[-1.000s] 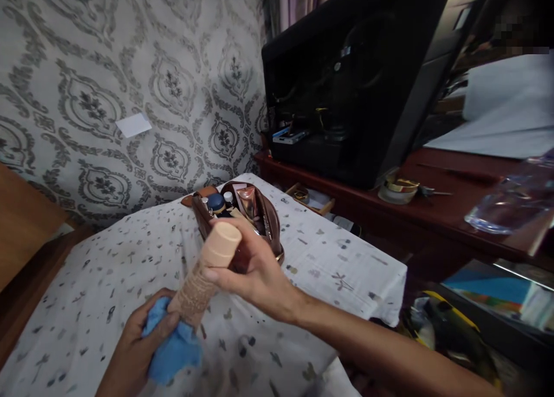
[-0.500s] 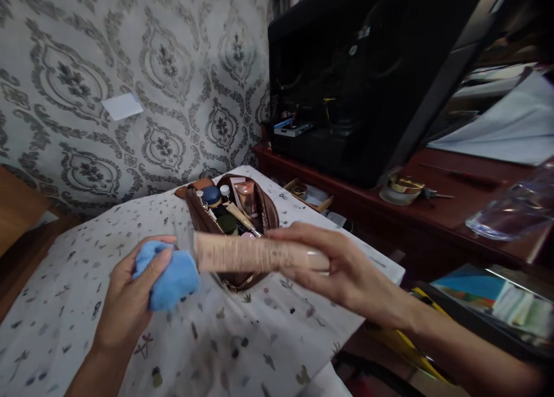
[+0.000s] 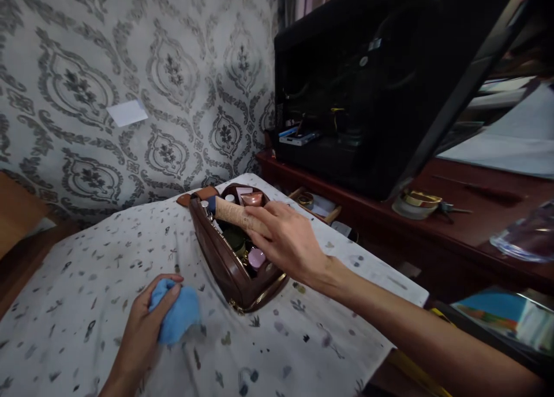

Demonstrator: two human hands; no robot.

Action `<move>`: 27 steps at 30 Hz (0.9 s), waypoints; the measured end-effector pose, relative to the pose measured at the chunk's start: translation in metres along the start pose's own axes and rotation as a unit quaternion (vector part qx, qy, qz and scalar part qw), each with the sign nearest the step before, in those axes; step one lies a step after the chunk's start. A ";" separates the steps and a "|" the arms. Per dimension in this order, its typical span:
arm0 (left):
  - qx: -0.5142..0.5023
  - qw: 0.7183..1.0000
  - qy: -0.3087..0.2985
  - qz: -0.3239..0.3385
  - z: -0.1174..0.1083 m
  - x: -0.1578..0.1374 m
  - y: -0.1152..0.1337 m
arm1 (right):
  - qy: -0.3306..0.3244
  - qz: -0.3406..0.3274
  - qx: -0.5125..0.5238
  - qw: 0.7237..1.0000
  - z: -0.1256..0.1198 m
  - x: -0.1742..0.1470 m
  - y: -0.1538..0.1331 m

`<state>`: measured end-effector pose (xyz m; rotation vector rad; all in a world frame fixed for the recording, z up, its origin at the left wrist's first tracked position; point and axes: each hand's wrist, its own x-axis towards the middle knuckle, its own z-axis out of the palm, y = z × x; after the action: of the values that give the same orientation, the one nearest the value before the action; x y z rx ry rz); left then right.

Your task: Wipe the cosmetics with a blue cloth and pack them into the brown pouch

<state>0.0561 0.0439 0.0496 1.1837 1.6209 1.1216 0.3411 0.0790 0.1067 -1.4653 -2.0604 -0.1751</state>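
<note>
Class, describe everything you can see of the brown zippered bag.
The brown bag looks like smooth leather, with a tan flap at its far end and a gold-coloured zip pull at the near end. It rests on the patterned white cloth, zipped open. Among its contents are a round pink item and a coppery one. The right hand holds a beige tube at its opening; whether the hand touches the rim is unclear.
</note>
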 end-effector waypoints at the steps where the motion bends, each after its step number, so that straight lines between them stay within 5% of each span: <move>1: 0.002 1.000 -0.004 0.001 0.001 0.001 -0.003 | -0.012 -0.005 -0.021 1.000 0.002 0.002 -0.001; 8: 0.008 1.000 -0.019 -0.014 0.008 0.002 -0.027 | -0.127 -0.057 -0.102 0.985 0.002 0.009 -0.005; 14: 0.017 0.999 -0.041 -0.003 0.005 0.006 -0.040 | -0.162 -0.060 -0.077 0.982 -0.007 0.019 -0.004; 18: 0.005 0.999 -0.052 -0.006 0.002 0.007 -0.045 | -0.050 -0.024 0.068 0.996 -0.011 0.023 0.011; 22: -0.007 0.999 -0.050 -0.021 0.003 0.006 -0.048 | 0.091 0.044 0.199 0.975 0.000 0.018 0.041; 25: -0.024 0.999 -0.038 -0.014 0.009 0.008 -0.042 | 0.079 0.127 0.302 0.942 0.021 0.018 0.065; 27: -0.033 0.999 -0.029 0.007 0.016 0.014 -0.031 | 0.053 0.193 0.398 0.895 0.037 0.024 0.076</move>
<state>0.0607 0.0553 0.0145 1.1763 1.5214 1.1317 0.3894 0.1441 0.0721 -1.2391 -1.4220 0.6598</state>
